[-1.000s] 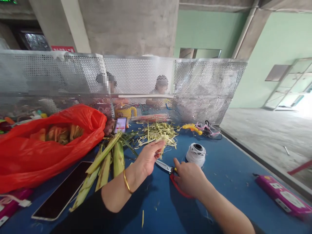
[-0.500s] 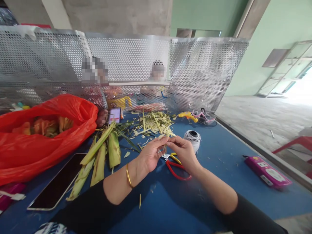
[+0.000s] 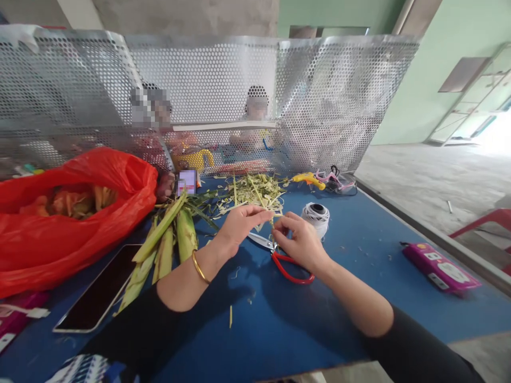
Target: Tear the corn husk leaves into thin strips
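My left hand (image 3: 239, 226), a gold bangle on its wrist, pinches a small pale green plant piece (image 3: 273, 217) between thumb and fingers. Closed on the lower part of the same piece, my right hand (image 3: 299, 239) is just to the right. Red-handled scissors (image 3: 293, 271) lie below the hands, blades pointing left, partly covered by my right hand. Behind the hands is a pile of green plant shreds (image 3: 255, 190). A white string spool (image 3: 316, 217) stands to the right of them. Long green stalks (image 3: 186, 234) lie beside my left forearm.
On the left are a red plastic bag (image 3: 131, 186) and a dark tablet (image 3: 99, 292). A yellow glue gun (image 3: 309, 180) and a purple pack (image 3: 439, 268) lie to the right on the blue table (image 3: 279, 330). Two people sit behind a perforated metal screen (image 3: 207, 80).
My left hand has shifted slightly left and up, its fingers straighter. My right hand has turned a little, and more of the scissor blades shows. The view has tilted down slightly.
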`<state>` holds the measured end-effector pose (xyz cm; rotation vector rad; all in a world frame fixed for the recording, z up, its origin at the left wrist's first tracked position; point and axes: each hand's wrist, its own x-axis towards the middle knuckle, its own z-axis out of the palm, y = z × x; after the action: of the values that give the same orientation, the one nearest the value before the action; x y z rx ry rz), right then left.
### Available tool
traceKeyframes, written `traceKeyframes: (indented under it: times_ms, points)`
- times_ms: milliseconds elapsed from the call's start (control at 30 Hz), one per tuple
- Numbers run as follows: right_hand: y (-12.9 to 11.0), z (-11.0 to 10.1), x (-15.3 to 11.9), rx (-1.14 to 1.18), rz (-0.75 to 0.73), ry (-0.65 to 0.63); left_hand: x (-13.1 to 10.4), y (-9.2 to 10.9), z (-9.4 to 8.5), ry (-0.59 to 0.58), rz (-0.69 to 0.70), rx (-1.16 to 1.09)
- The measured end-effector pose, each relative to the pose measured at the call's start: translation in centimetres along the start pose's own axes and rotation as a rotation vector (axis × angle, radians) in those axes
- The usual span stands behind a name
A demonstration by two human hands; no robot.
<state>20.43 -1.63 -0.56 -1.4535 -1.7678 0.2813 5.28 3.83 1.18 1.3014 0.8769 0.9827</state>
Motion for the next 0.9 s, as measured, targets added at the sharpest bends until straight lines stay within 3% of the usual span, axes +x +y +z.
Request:
traceKeyframes:
  times_ms: [133,400,500,700,900]
  points:
    - [-0.1,0.3,-0.2,-0.105,-0.062,-0.006,0.1,-0.1,0.1,-0.002,0.003,0.138]
    - [0.1,0.1,0.0,-0.001,-0.044,-0.089,0.8,-0.3,-0.5,0.047,0.021,0.242]
    - [0.1,0.2,0.1,-0.027,-0.030,-0.081,0.9,-0.5,-0.6,0.027,-0.005,0.174]
    - [0.1,0.6,0.1,-0.045,0.015,-0.057,0.9,-0.5,-1.0,-0.184,-0.305,-0.116]
    - [0.3,0.1,0.3,-0.049,0.033,-0.095,0.9,-0.5,-1.0,-0.084,-0.265,-0.110]
